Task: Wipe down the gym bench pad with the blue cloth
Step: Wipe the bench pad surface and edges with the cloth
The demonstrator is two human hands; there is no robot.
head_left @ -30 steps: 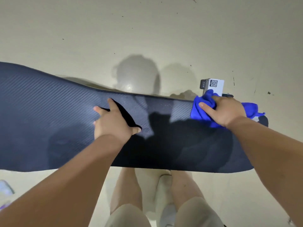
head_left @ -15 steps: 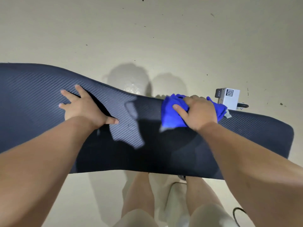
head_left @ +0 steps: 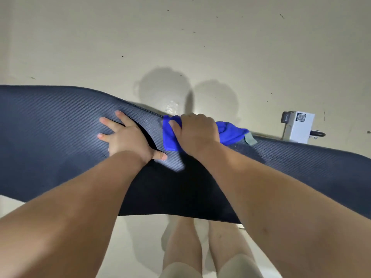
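bench pad [head_left: 60, 137]: from my remote seat i see a long dark blue-black pad with a fine woven texture. its long axis runs left to right across the head view, the left end running off the frame edge and the right end dropping slightly lower toward the right edge. the far edge bows upward on the left half.
blue cloth [head_left: 170, 135]: bunched on the pad's far edge, a little right of centre. one flap shows left of my right hand, the rest trails out to the right along the pad's long axis, with a pale tag at its right tip.
right hand [head_left: 197, 133]: palm down on the cloth, fingers curled over its far side, pressing it against the pad. it is closed around the cloth.
left hand [head_left: 128, 138]: flat on the pad, just left of the cloth, fingers spread wide and pointing away from me and leftward, thumb stretched toward the cloth. it holds nothing.
gap between hands: small; the left thumb tip lies just below the cloth's near corner, not clearly touching it.
white box [head_left: 298, 127]: on the floor beyond the pad's right part, with a square printed code on top.
floor [head_left: 180, 37]: pale, speckled with dark marks, two round shadows beyond the pad.
my legs [head_left: 184, 243]: bare, below the pad's near edge.
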